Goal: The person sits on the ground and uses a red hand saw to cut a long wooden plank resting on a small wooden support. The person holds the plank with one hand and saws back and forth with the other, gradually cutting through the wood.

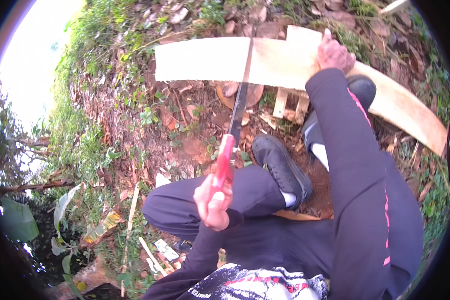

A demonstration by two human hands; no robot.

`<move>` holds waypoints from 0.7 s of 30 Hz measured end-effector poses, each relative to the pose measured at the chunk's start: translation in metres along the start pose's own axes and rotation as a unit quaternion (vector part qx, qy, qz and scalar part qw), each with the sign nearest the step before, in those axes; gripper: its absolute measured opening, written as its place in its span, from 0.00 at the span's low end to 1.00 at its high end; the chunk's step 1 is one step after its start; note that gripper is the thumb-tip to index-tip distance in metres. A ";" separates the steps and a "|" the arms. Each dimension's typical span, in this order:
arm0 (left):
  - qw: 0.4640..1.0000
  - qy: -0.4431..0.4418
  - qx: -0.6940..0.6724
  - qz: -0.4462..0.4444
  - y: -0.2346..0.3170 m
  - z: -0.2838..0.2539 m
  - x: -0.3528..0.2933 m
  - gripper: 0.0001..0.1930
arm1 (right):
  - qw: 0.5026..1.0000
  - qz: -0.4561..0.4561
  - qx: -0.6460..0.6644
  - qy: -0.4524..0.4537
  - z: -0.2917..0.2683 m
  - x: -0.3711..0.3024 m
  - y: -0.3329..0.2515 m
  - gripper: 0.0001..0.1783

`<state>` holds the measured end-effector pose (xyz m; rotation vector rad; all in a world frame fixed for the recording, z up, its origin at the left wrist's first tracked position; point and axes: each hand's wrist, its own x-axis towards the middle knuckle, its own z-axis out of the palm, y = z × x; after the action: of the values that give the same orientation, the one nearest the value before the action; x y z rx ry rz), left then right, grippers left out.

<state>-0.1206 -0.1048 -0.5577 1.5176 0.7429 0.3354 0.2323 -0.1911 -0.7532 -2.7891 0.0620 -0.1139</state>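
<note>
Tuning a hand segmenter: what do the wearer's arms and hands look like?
Both arms are in long, dark, close-fitting sleeves. The right sleeve carries a broken pinkish-red stripe lengthwise; none shows on the left sleeve. The left hand and right hand are ungloved. No cables are visible on either arm.

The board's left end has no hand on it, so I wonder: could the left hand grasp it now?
Probably not: the left hand is gripping the saw's red handle and would likely need freeing to grasp the board.

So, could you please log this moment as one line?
left hand: gripping red saw handle | right hand: on pale board | saw blade: across board | ground: leaf-strewn
</note>
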 end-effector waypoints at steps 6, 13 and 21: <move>0.999 -0.004 0.010 0.032 -0.024 0.044 0.084 0.08 | 0.992 0.047 -0.017 -0.118 -0.005 -0.014 -0.004 0.39; 0.997 0.066 0.015 -0.025 -0.002 0.020 0.013 0.18 | 0.998 0.023 -0.029 -0.046 0.009 -0.010 -0.004 0.35; 0.998 0.006 -0.055 0.000 -0.005 -0.022 -0.018 0.10 | 0.990 0.068 -0.008 -0.125 -0.002 -0.006 -0.003 0.40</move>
<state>-0.1493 -0.0996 -0.5564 1.4138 0.7221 0.3795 0.2266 -0.1888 -0.7504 -2.7814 0.1918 0.2721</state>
